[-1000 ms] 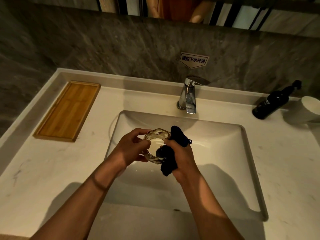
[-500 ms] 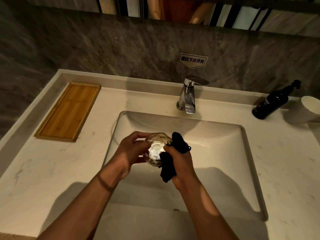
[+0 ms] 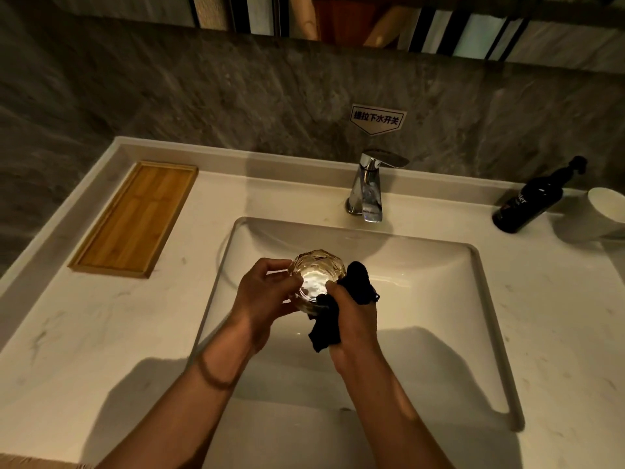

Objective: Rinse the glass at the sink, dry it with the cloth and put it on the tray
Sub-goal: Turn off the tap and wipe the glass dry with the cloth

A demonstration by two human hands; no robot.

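Observation:
A faceted clear glass [image 3: 316, 277] is held over the white sink basin [image 3: 439, 299], its base turned toward me and shining. My left hand [image 3: 267, 296] grips it from the left side. My right hand [image 3: 351, 319] holds a dark cloth [image 3: 355, 286] bunched against the glass's right and lower side; part of the cloth hangs below my fingers. The empty wooden tray [image 3: 135, 218] lies on the counter at the far left.
A chrome faucet [image 3: 370, 187] stands behind the basin, no water running. A dark pump bottle [image 3: 531, 204] and a white cup [image 3: 605, 211] sit at the right rear of the marble counter [image 3: 101, 333]. A stone wall with a small sign [image 3: 377, 119] rises behind.
The glass has been turned in my hands from showing its open rim sideways to showing its shiny base, and the cloth has shifted along its side.

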